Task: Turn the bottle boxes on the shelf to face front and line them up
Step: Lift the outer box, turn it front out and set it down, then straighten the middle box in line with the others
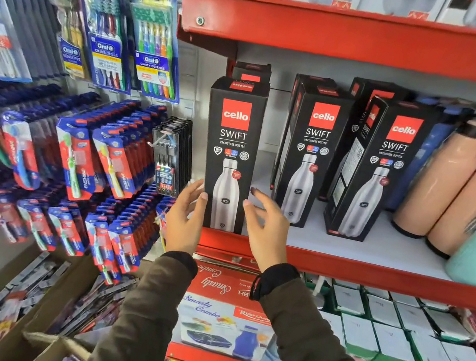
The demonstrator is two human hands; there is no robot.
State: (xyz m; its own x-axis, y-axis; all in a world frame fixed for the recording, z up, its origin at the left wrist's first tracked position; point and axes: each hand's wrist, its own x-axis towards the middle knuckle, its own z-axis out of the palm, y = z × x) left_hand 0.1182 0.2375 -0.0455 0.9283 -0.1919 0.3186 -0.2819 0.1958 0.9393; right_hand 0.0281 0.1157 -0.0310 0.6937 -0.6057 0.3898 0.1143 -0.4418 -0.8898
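Observation:
A black "cello SWIFT" bottle box (230, 154) stands upright at the front left corner of the white shelf (345, 245), printed face to me. My left hand (184, 218) touches its lower left edge with thumb and fingertips. My right hand (266, 229) hovers by its lower right edge, fingers spread, not clearly touching. Further right, a second box (310, 154) and a third box (380, 169) stand deeper on the shelf, both turned slightly so a side panel shows. More black boxes (367, 95) stand behind them.
Peach, teal and blue loose bottles (462, 186) crowd the shelf's right end. The red shelf lip (372, 275) runs below; another red shelf (349, 35) hangs above. Toothbrush packs (87, 149) hang on the left wall. Boxed goods (227, 314) fill the lower shelf.

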